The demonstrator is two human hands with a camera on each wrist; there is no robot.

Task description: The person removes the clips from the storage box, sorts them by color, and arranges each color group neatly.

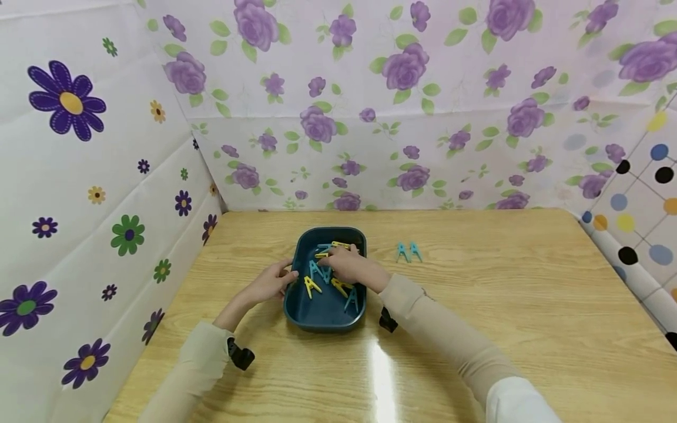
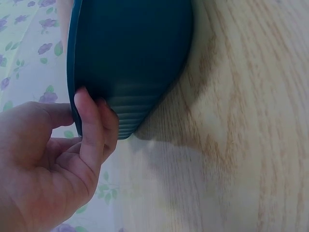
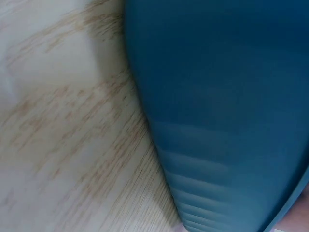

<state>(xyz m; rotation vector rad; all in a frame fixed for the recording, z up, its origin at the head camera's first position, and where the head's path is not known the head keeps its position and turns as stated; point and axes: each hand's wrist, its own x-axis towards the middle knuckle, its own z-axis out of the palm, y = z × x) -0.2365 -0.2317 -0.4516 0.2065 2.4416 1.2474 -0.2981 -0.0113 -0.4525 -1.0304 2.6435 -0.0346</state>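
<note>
Left of frame centre: left hand, thumb and fingers clamped on the left rim of a dark teal tray; the left wrist view shows the fingers curled against the tray's ribbed outer wall. Centre: the tray sits on the wooden tabletop, holding yellow clothes pegs and blue clothes pegs scattered loose. Over the tray's upper half: right hand, reaching in among the pegs, fingers bent down at a yellow peg; whether they actually pinch it I cannot tell. Right of the tray, apart from it: two light blue pegs, side by side on the tabletop.
</note>
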